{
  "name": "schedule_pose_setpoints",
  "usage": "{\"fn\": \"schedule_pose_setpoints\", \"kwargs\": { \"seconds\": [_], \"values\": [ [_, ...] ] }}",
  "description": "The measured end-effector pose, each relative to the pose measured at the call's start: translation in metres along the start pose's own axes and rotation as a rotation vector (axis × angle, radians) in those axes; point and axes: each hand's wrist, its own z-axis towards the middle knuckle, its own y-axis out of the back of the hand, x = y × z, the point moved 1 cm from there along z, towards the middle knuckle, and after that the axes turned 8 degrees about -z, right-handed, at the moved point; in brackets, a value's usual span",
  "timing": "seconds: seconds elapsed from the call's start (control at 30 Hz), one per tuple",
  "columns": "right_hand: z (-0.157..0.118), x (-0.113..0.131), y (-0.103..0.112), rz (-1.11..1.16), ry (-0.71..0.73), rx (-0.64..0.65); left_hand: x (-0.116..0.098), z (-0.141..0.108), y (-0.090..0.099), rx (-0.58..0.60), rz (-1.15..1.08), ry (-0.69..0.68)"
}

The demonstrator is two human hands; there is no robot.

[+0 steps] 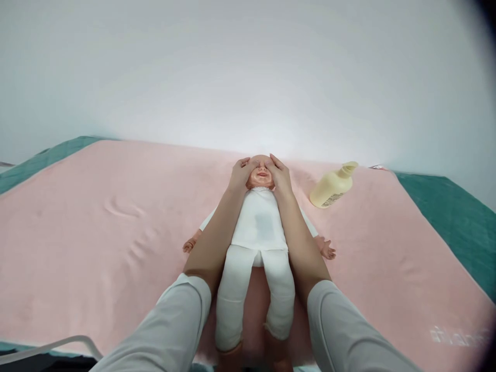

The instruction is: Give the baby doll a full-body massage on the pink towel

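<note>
Two bare hands frame the head of a doll (259, 219) lying on its back at the middle of a padded bed, feet toward the wearer. At left, the left hand (241, 174) rests along one side of the head, fingers loosely extended, its thumb over the eye area. Opposite, the right hand (282, 175) mirrors it; neither is clenched, the two stay apart, and how firmly they press cannot be told. Good handling here probably calls for light, equal thumb pressure, steady palms, and forearms held off the doll's body and outstretched arms.

Across the surface, a pale tube (58, 344) curves at lower left, below the green cover (52, 156) showing at the far corner. A pink blanket (89, 258), creased on the left, spreads beneath the doll. To the right, a pale yellow pump bottle (329, 189) stands on it, near the doll but untouched, with white lettering (457, 337) toward the near corner. Behind it all rises a plain, pale wall (248, 72), brightest above the head.
</note>
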Motion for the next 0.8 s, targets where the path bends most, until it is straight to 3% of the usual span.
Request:
{"fn": "schedule_pose_setpoints", "kwargs": {
  "seconds": [0.67, 0.8],
  "values": [
    [0.012, -0.006, 0.004, 0.132, -0.103, -0.019, 0.007, 0.011, -0.004, 0.016, -0.114, 0.026],
    [0.011, -0.006, 0.005, 0.09, -0.025, 0.002, 0.009, 0.016, -0.003, 0.01, -0.101, 0.02]
  ]
}}
